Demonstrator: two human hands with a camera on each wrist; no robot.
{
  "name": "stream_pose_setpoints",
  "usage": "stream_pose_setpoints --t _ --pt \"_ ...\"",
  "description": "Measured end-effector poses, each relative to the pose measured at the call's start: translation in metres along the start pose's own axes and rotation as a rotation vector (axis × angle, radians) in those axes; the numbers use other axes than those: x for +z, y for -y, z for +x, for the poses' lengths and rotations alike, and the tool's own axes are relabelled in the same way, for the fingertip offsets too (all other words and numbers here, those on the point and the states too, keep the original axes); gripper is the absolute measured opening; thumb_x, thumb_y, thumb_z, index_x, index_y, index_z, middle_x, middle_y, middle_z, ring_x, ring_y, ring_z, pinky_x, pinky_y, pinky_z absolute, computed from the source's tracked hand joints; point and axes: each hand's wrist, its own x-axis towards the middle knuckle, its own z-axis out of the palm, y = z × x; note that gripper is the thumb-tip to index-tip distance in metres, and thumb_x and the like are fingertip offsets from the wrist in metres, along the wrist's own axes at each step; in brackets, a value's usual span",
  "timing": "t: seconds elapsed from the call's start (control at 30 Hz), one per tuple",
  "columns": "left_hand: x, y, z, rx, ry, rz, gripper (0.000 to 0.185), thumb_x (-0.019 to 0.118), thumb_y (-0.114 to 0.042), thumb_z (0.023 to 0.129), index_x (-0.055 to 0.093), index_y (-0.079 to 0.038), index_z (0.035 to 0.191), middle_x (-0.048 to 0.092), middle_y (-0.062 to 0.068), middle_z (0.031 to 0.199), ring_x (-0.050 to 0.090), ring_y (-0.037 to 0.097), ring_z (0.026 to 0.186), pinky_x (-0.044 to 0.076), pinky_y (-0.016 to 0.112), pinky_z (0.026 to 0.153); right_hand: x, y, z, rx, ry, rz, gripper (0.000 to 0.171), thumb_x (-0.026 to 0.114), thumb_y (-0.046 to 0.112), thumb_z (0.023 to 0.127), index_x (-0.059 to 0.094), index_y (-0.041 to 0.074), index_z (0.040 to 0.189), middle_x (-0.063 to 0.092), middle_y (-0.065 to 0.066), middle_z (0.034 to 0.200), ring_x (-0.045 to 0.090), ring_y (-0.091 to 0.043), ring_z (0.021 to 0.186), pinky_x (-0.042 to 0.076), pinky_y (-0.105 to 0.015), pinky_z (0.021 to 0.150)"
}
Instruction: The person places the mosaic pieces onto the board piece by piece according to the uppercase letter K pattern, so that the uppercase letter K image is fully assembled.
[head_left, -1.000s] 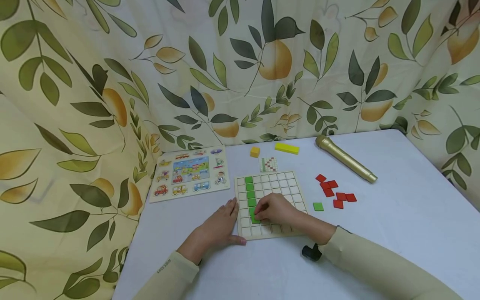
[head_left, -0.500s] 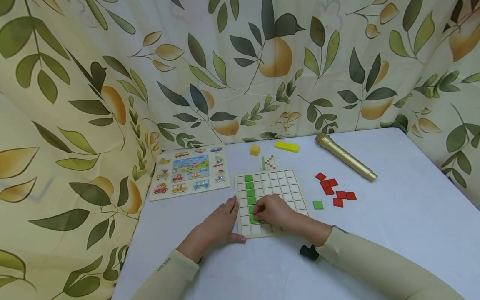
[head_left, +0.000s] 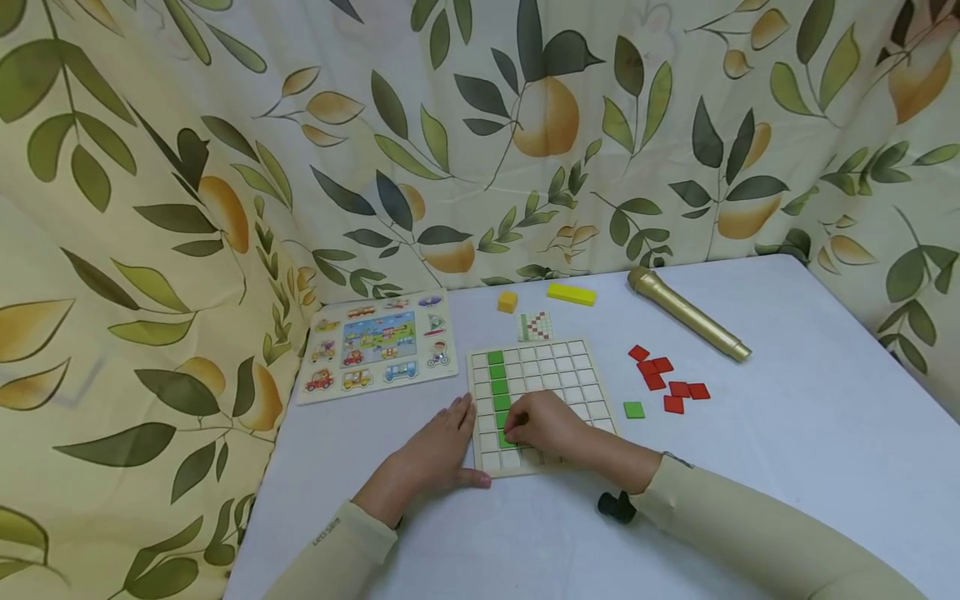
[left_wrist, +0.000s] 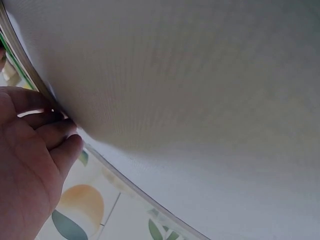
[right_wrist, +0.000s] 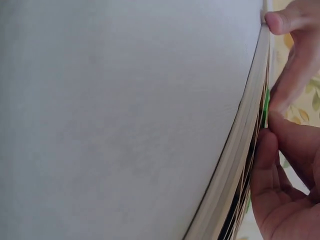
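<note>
My right hand (head_left: pixel 551 425) is curled down over the lower left part of the wooden grid board (head_left: pixel 592 392), fingertips pinching a green tile (head_left: pixel 509 440) that sits at the bottom end of the green column, in the second column of cells from the left. My left hand (head_left: pixel 438 450) lies flat on the table (head_left: pixel 787 467) against the board's left edge, fingers straight and relaxed, thumb along the near corner, holding nothing. In the right wrist view you just see my fingers (right_wrist: pixel 285 100) right at the board's edge with a sliver of green between them. Counting stuff: I can see five green tiles in that column (head_left: pixel 498 385) including the one under my fingers, though my hand may hide more, plus one loose green tile (head_left: pixel 634 409) on the table just right of the board. Six red tiles (head_left: pixel 667 383) are scattered a bit further right. The green column's long axis runs straight away from me, from the far edge of the board toward the near edge. Beyond the board there's one small pattern card (head_left: pixel 536 326), one yellow cube (head_left: pixel 507 301), one yellow bar (head_left: pixel 572 293) lying crosswise, and one gold microphone (head_left: pixel 688 313) angled off to the right. One vehicle puzzle board (head_left: pixel 378 343) sits to the left, and a small black thing (head_left: pixel 615 506) by my right sleeve.
</note>
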Motion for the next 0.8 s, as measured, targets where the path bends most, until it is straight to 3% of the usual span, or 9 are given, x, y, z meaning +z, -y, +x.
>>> stream_pose_setpoints --t 0.2,0.63,0.8 --pt "0.004 0.001 0.002 -0.006 0.001 -0.006 0.12 0.063 -0.075 0.079 0.015 -0.001 0.16 0.008 0.016 0.168 0.012 0.029 0.154 0.023 0.041 0.121 -0.01 -0.009 -0.004 0.105 0.009 0.09 0.007 0.079 0.015 0.088 0.076 0.018 0.083 0.067 0.012 0.077 0.059 -0.011 0.08 0.052 -0.032 0.077" --pt "-0.001 -0.002 -0.001 -0.014 0.001 -0.016 0.12 0.066 -0.073 0.079 0.016 0.0 0.16 0.007 0.015 0.168 0.01 0.028 0.154 0.021 0.041 0.122 -0.071 -0.056 -0.032 0.297 -0.12 0.043 0.005 0.078 0.019 0.089 0.076 0.015 0.092 0.067 0.002 0.088 0.058 -0.02 0.086 0.05 -0.031 0.074" --pt "0.0 -0.002 -0.001 -0.014 0.001 -0.013 0.12 0.066 -0.073 0.079 0.016 0.0 0.16 0.007 0.016 0.168 0.01 0.028 0.154 0.02 0.041 0.122 -0.089 -0.073 -0.052 0.316 -0.143 0.033 0.008 0.079 0.018 0.089 0.075 0.012 0.093 0.068 0.001 0.087 0.059 -0.019 0.083 0.051 -0.03 0.071"
